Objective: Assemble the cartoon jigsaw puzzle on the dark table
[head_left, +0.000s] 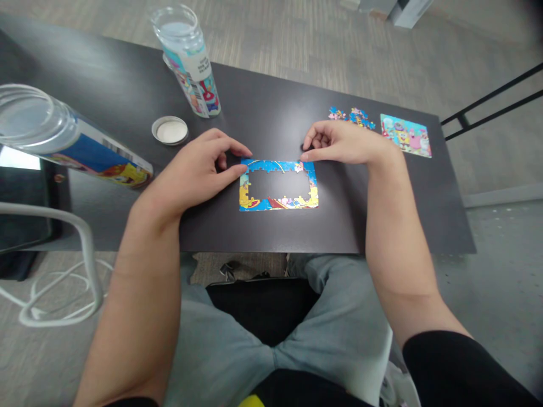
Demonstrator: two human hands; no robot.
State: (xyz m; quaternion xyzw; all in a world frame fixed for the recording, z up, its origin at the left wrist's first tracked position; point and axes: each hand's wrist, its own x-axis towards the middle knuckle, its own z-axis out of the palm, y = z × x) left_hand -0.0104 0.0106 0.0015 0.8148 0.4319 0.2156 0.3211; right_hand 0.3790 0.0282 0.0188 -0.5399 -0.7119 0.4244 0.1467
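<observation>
Jigsaw border (271,204) lies flat on the dark tabletop (275,233), near its front edge and between both hands, forming a closed rectangle around an unfilled center. Left hand (203,164): positioned at the upper left corner of the border; thumb and index finger are spread, with nothing gripped between them. Right hand (343,141): positioned at the upper right part of the border, fingers curled, thumb tip at the top edge; whether a piece is pinched there cannot be determined. Loose jigsaw pieces (360,117) are piled beyond the right hand, with the printed picture card (406,135) just to their right. Round white lid (170,130) lies beyond the left hand, between the far canister (195,76) and the near canister (102,150).
</observation>
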